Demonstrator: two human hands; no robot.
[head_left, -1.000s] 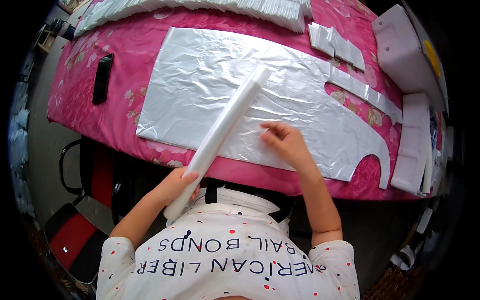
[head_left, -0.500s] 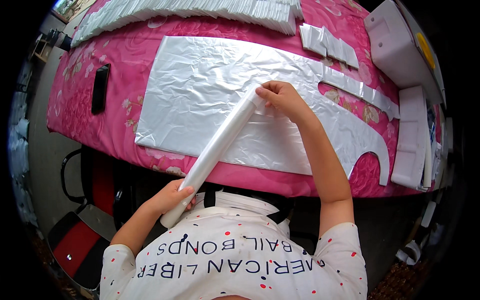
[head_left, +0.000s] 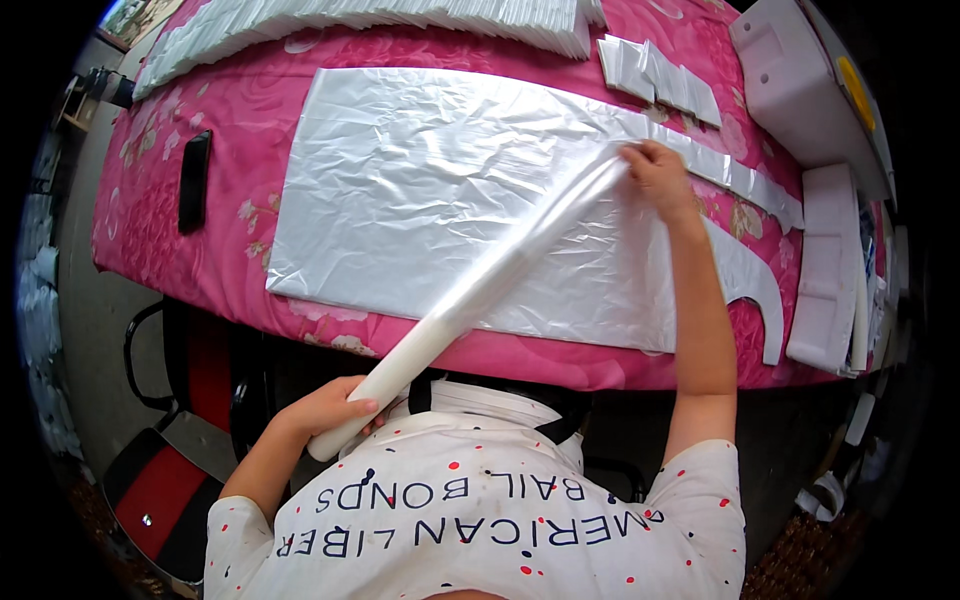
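A white plastic bag roll (head_left: pixel 402 362) slants up from my lap over the table's near edge. My left hand (head_left: pixel 333 408) is closed around its lower end. At the far end, my right hand (head_left: pixel 660 180) pinches the tip of a narrow folded strip of shiny film (head_left: pixel 565 208) that stretches out from the roll. Beneath it, a large silvery-white plastic bag (head_left: pixel 370 190) lies flat and wrinkled, its handle loops toward the right. My right forearm and the strip cover part of the bag.
A pink floral cloth (head_left: pixel 150 235) covers the table. A black phone (head_left: pixel 195 182) lies at left. Folded white packets stand in a long row (head_left: pixel 400 18) at the back, with a smaller bunch (head_left: pixel 660 82) at right. White foam boxes (head_left: pixel 825 260) line the right edge; a red-black chair (head_left: pixel 160 490) stands lower left.
My right hand has moved right and away from me, drawing the film strip out longer from the roll. The left hand stays on the roll's lower end, shifted slightly left.
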